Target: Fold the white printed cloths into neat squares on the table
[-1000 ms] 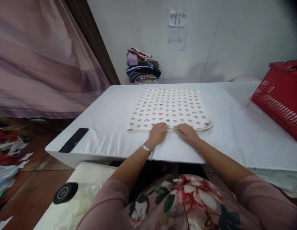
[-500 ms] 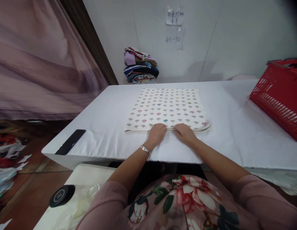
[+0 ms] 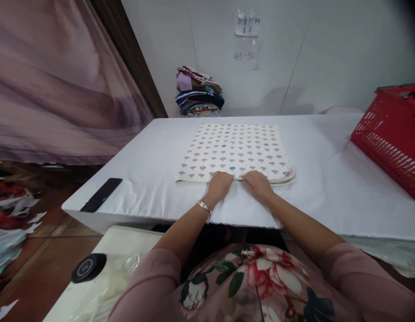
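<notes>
A folded white cloth (image 3: 241,145) printed with rows of small grey mushrooms, a few in red, blue and yellow, lies flat on the white-covered table (image 3: 143,165). Its layers show along the near edge and the rounded near right corner. My left hand (image 3: 220,185) is closed on the middle of that near edge, with a silver bracelet at the wrist. Just to its right, my right hand (image 3: 257,184) grips the same edge. The thumbs are mostly hidden, and a small gap parts the two hands.
A black phone (image 3: 101,195) lies at the table's left edge. On the right stands a red plastic basket (image 3: 391,143). Folded fabrics are piled in a stack (image 3: 199,91) by the wall, below paper signs (image 3: 247,24). A black round lid (image 3: 89,267) sits on a white surface at lower left.
The camera view has shifted slightly. Both hands stay on the cloth's near edge, and the cloth lies as before.
</notes>
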`<action>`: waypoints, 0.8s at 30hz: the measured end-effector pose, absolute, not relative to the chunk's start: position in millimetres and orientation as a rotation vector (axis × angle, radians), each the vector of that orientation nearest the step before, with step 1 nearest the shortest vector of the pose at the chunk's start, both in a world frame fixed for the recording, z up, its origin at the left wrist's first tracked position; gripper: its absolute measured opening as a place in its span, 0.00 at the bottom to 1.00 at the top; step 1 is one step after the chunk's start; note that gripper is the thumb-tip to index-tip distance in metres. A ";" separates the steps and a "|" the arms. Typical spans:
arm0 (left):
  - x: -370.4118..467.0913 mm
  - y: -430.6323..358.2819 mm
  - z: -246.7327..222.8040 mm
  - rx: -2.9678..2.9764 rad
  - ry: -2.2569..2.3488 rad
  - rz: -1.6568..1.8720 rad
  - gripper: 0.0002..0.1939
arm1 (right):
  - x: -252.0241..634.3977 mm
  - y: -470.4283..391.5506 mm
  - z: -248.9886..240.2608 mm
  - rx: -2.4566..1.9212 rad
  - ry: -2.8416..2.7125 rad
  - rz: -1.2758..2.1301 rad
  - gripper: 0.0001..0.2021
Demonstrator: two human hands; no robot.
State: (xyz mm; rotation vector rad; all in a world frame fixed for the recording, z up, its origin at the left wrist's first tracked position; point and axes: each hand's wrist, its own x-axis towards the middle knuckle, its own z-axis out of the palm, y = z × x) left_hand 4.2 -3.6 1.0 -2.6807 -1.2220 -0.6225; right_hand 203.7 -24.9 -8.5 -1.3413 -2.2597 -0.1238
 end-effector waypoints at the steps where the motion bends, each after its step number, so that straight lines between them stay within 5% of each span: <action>1: 3.9 -4.9 2.4 -2.675 -1.223 -0.640 0.08 | 202.9 -24.5 -7.3 -1.358 -2.243 -0.124 0.13; 24: 17.8 -8.3 -1.8 -2.632 -1.185 -0.403 0.09 | 202.3 -21.2 -10.6 -1.377 -2.232 -0.123 0.13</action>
